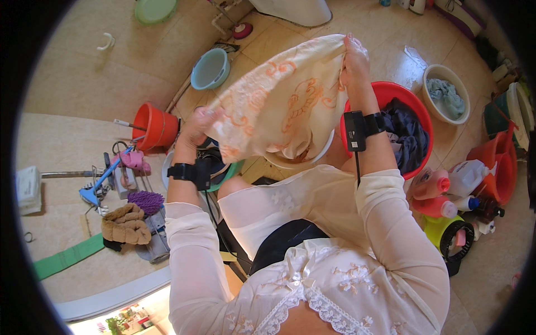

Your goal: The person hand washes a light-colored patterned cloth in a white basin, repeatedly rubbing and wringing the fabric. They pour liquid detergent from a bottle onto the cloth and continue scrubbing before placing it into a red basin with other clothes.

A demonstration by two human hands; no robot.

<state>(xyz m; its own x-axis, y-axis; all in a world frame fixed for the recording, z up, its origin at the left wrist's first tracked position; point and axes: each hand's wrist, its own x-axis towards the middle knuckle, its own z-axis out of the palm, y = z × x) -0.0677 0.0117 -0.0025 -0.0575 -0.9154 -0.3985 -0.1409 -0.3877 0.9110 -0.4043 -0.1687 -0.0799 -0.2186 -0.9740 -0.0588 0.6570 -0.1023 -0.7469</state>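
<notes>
A cream cloth point(272, 100) with an orange scroll pattern is stretched out between my two hands. My left hand point(202, 124) grips its near left edge. Higher up and to the right, my right hand point(356, 58) holds the opposite corner, with what looks like suds on its skin. The lower folds of the cloth hang into a white basin point(325, 153) in front of my knees, and the cloth hides much of that basin. Beside my right forearm stands a red basin point(421, 94) holding dark clothes point(405, 132).
At the right are a cream basin point(427, 79) with a pale blue cloth, plastic bottles point(430, 184) and red dippers point(508, 176). A light blue basin point(209, 69) and an orange bucket point(155, 125) stand left. Cleaning tools, including a blue squeegee point(90, 194), hang along the left wall.
</notes>
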